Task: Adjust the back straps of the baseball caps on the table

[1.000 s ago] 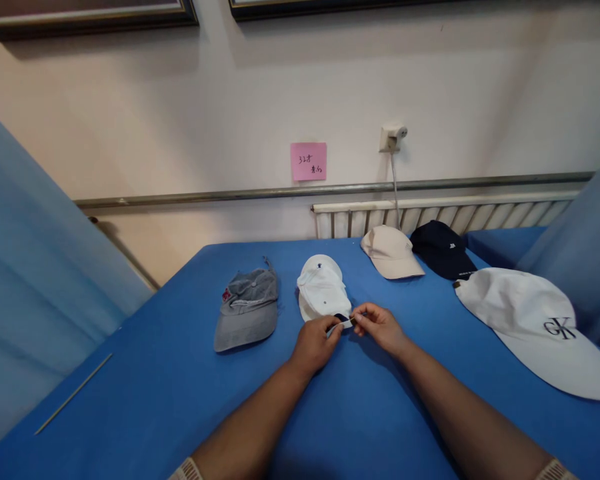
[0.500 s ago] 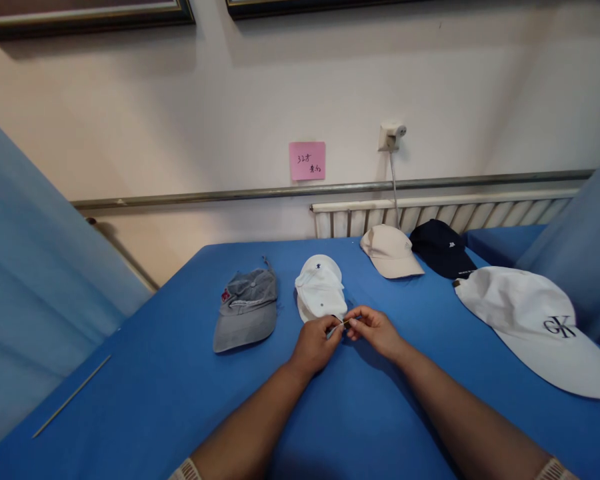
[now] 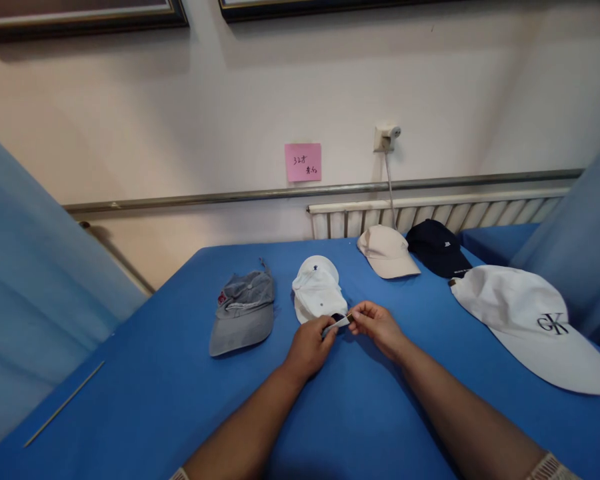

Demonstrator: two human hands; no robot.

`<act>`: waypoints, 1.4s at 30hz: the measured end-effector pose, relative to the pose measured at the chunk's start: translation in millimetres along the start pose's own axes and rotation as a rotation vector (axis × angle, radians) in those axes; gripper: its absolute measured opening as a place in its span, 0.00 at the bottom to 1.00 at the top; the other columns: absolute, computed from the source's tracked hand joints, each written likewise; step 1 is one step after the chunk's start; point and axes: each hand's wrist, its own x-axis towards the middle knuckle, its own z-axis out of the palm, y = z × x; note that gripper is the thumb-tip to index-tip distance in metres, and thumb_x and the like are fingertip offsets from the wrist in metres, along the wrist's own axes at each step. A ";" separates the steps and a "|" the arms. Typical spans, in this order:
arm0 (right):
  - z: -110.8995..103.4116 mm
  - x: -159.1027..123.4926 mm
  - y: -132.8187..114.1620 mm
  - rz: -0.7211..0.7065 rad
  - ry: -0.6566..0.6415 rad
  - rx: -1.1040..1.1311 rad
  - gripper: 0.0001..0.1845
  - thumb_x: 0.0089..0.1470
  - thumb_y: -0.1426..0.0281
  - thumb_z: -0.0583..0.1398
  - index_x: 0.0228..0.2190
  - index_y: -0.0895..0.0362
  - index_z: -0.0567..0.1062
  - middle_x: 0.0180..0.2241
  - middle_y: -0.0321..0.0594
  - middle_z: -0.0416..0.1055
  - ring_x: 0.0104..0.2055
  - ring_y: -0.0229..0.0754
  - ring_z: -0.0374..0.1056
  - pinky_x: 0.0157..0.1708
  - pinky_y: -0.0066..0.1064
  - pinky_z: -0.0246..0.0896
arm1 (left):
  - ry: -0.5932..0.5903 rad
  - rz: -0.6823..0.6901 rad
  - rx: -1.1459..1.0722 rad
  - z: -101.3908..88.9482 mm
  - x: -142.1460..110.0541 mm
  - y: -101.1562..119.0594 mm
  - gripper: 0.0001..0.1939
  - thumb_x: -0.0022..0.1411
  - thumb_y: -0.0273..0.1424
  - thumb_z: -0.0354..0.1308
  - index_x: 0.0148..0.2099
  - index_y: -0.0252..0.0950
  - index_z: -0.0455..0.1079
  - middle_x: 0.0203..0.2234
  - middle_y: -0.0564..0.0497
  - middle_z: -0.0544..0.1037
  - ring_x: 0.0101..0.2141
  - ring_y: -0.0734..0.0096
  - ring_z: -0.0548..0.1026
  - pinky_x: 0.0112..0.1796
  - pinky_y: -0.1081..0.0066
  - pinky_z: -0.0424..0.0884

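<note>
A white baseball cap (image 3: 317, 293) with a small dark emblem on its brim side lies in front of me, its back strap (image 3: 341, 323) turned my way. My left hand (image 3: 311, 345) is closed on the left part of that strap, thumb against fingers. Pinched in the fingertips of my right hand (image 3: 377, 327) is the strap's right end, at a small brass-coloured buckle (image 3: 351, 318). Between the two hands a short white stretch of strap shows, with the dark opening of the cap behind it.
A grey cap (image 3: 245, 313) lies to the left on the blue-covered table (image 3: 180, 400), with a thin stick (image 3: 64, 404) farther left. On the right are a cream cap (image 3: 387, 252), a navy cap (image 3: 437, 248) and a large white cap (image 3: 530, 320). Blue curtains (image 3: 25, 287) hang at both sides.
My hands have drawn slightly apart, and more of the white strap and the buckle now shows between them. The whole view has shifted slightly.
</note>
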 end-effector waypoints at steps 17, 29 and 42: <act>7.4 -1.1 6.3 0.026 -0.028 -0.013 0.23 0.38 0.53 0.71 0.26 0.58 0.73 0.25 0.38 0.76 0.27 0.39 0.72 0.31 0.32 0.67 | 0.036 -0.003 -0.008 0.2 -1.2 4.0 0.09 0.63 0.33 0.53 0.44 0.38 0.71 0.38 0.49 0.79 0.39 0.66 0.76 0.39 0.70 0.68; 11.9 0.1 7.5 0.004 -0.025 -0.117 0.24 0.36 0.51 0.70 0.23 0.57 0.71 0.21 0.34 0.71 0.24 0.36 0.66 0.26 0.29 0.61 | 0.018 0.176 0.294 -1.5 -2.7 15.2 0.12 0.65 0.36 0.53 0.49 0.38 0.68 0.40 0.46 0.76 0.42 0.61 0.72 0.43 0.64 0.65; 11.1 -2.4 9.4 0.054 0.030 -0.030 0.22 0.41 0.52 0.70 0.26 0.57 0.73 0.26 0.39 0.75 0.29 0.39 0.71 0.31 0.31 0.65 | 0.034 0.109 0.309 -1.3 -1.5 10.4 0.05 0.62 0.32 0.56 0.39 0.38 0.71 0.34 0.47 0.77 0.37 0.63 0.72 0.40 0.64 0.64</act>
